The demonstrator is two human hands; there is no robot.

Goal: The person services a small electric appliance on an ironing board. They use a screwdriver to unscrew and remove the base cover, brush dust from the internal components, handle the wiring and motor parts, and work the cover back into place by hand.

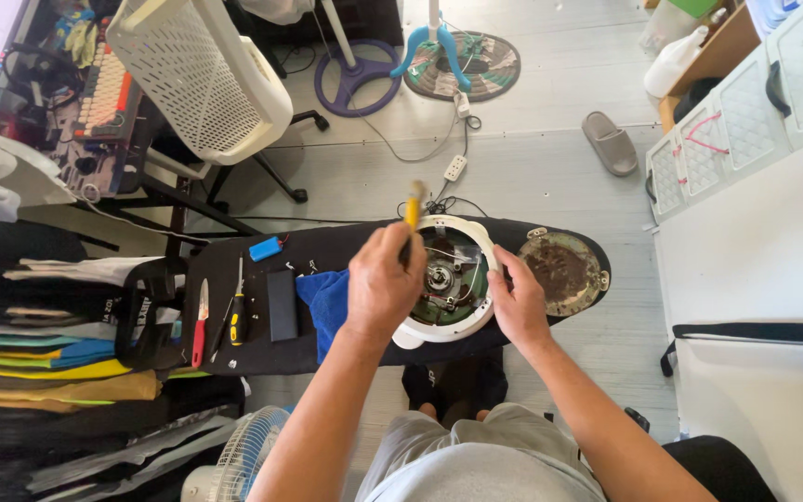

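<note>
Brush (414, 203) in closed left hand (383, 284) grip; right hand (519, 302) steadies white housing (453, 279)

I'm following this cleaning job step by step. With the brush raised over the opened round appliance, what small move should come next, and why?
Probably lower the yellow-handled brush in the left hand onto the exposed inner parts of the white round housing. Its bristles point up and away, while the right hand steadies the rim.
</note>
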